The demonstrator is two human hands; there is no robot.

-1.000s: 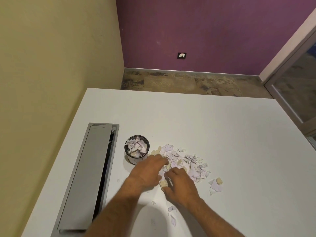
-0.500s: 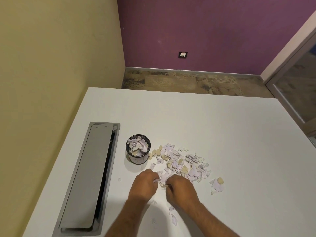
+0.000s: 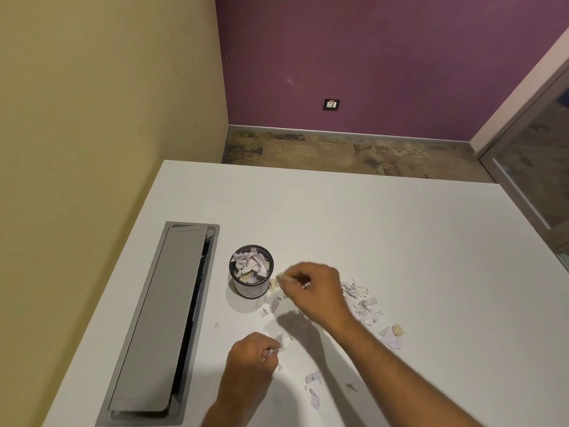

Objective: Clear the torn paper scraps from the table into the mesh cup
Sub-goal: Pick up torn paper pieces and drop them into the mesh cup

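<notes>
Flat white rectangular table, left side carries a long grey metal cable-tray flap set flush. Black cylindrical mesh cup stands just right of flap, stuffed with paper. Pale lilac and beige torn paper scraps scattered right of and nearer than cup.

Scrap-pinching right hand beside mesh cup

grey cable hatch in the table; wall socket on purple wall.

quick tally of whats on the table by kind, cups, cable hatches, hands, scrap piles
mesh cup: 1
cable hatch: 1
hands: 2, left hand and right hand, each pinching paper scraps
main scrap pile: 1, plus loose scraps too scattered to count
total: 5
</notes>
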